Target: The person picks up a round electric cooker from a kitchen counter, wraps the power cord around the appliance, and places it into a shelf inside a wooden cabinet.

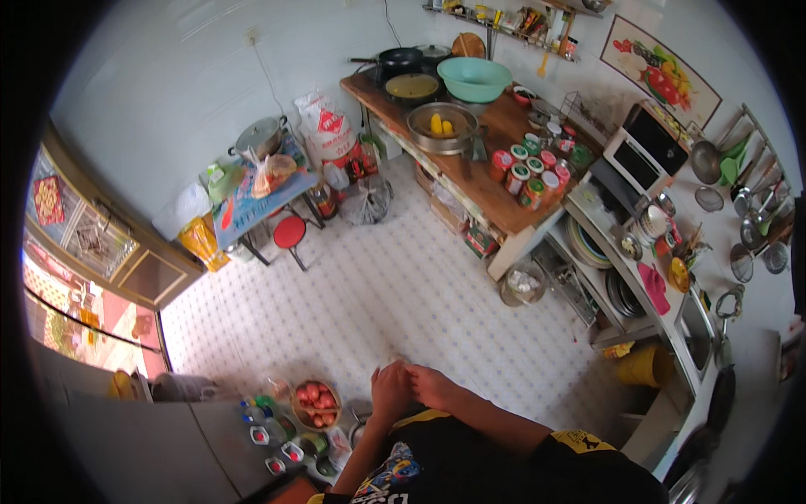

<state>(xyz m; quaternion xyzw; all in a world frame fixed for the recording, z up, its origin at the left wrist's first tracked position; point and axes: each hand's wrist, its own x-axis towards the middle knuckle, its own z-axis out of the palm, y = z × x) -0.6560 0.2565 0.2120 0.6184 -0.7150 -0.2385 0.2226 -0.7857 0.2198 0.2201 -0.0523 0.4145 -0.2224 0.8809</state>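
Observation:
My left hand [390,392] and my right hand [429,387] meet in front of my body, low in the view, with fingers bent towards each other. Whether anything small lies between the fingers cannot be made out. Nearest to them, left of my left hand, a basket of red tomato-like produce [317,404] rests low down beside several plastic bottles [271,431]. Farther off, on the wooden worktop [469,183], stand a steel pan with yellow corn-like pieces [442,126], a pale green basin [474,79] and several lidded jars [534,167].
Patterned floor tiles [378,296] spread before me. On the left are an open door [145,271], a low table with a blue cover [264,201] and a red stool [290,232]. A waste bin [523,285] stands by the worktop. Shelves and a sink [694,334] run along the right.

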